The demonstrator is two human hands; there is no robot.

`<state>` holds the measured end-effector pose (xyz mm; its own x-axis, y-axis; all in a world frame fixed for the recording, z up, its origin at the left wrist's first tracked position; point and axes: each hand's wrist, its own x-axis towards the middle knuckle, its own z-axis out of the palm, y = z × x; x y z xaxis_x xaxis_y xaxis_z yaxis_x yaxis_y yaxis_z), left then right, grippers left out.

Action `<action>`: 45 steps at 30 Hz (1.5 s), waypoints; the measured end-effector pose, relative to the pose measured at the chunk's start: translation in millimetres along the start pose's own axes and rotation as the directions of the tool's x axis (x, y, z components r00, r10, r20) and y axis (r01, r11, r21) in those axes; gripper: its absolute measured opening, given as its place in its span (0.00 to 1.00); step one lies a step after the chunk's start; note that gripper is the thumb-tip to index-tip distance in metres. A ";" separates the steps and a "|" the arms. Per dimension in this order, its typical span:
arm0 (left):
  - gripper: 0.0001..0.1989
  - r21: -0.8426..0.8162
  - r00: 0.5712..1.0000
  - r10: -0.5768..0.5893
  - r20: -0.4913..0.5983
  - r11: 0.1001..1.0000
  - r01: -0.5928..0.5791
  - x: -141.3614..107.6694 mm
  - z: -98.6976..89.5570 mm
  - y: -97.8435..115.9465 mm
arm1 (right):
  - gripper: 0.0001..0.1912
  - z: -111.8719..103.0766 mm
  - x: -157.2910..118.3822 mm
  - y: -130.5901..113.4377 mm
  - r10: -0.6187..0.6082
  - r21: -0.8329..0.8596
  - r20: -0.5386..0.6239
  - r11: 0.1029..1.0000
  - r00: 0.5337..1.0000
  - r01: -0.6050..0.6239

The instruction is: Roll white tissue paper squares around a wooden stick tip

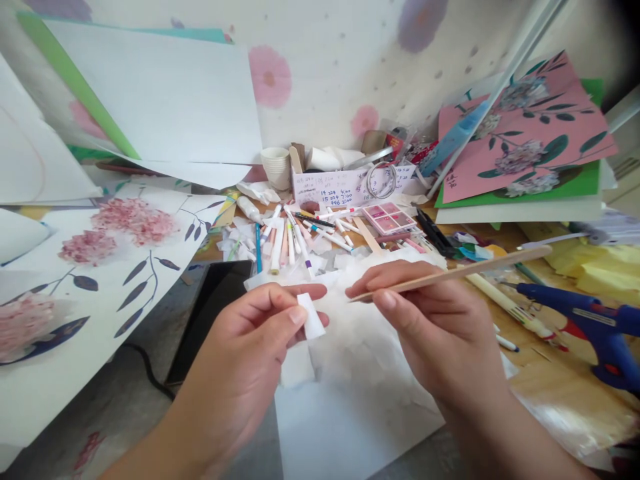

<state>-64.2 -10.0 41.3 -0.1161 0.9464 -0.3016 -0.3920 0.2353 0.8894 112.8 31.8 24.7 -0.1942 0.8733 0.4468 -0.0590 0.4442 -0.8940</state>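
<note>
Between the thumb and fingers of my left hand [257, 340] is a small folded piece of white paper [311, 317]. My right hand [440, 327] pinches a thin wooden stick [465, 270], its pointed end toward the left hand and its broad end up to the right. The stick's tip and the paper are apart. Beneath both hands lies a white sheet [350, 427] with crumpled white tissue [370, 353] on it. A small white paper square [298, 365] rests just below the left fingers.
Markers [300, 243] and paper scraps crowd the middle, near a palette [387, 219] and a paper cup [276, 168]. A blue glue gun [585, 313] lies right. Flower artworks stand at left [135, 223] and right [530, 133]. A dark tablet-like device [210, 307] is beside my left hand.
</note>
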 end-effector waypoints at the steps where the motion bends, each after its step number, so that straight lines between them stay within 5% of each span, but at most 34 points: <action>1: 0.10 0.028 1.000 0.018 0.018 0.999 -0.019 0.1 -1.6 -2.0 | 0.06 0.7 -1.7 -0.7 0.016 0.134 0.027 0.991 1.000 -0.020; 5: 0.07 0.175 0.990 0.093 0.106 0.978 -0.111 0.4 -11.1 -9.6 | 0.09 4.1 -6.3 -3.0 0.041 0.340 0.139 0.937 0.989 -0.086; 22: 0.09 0.599 0.980 0.184 0.075 0.777 -0.192 -1.7 -7.0 1.3 | 0.08 5.6 -5.4 -5.3 -0.073 0.160 0.162 0.986 0.984 0.047; 28: 0.09 0.586 0.981 0.180 0.071 0.788 -0.188 -2.8 -10.6 -1.8 | 0.09 5.9 -6.6 -5.2 -0.041 0.214 0.161 0.977 0.986 0.005; 36: 0.07 0.304 0.986 0.119 0.113 0.941 -0.149 2.9 -13.1 -11.6 | 0.08 6.6 -6.3 -6.1 -0.047 0.204 0.170 0.979 0.984 0.012; 45: 0.05 0.322 0.992 0.100 0.075 0.939 -0.119 0.5 -12.6 -11.5 | 0.07 6.0 -5.9 -7.7 -0.062 0.145 0.187 0.989 0.980 0.035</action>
<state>-71.2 -15.0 26.7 -0.0853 0.9791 -0.1847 -0.0607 0.1799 0.9818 108.5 22.1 28.8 -0.3699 0.7910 0.4873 -0.2069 0.4412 -0.8732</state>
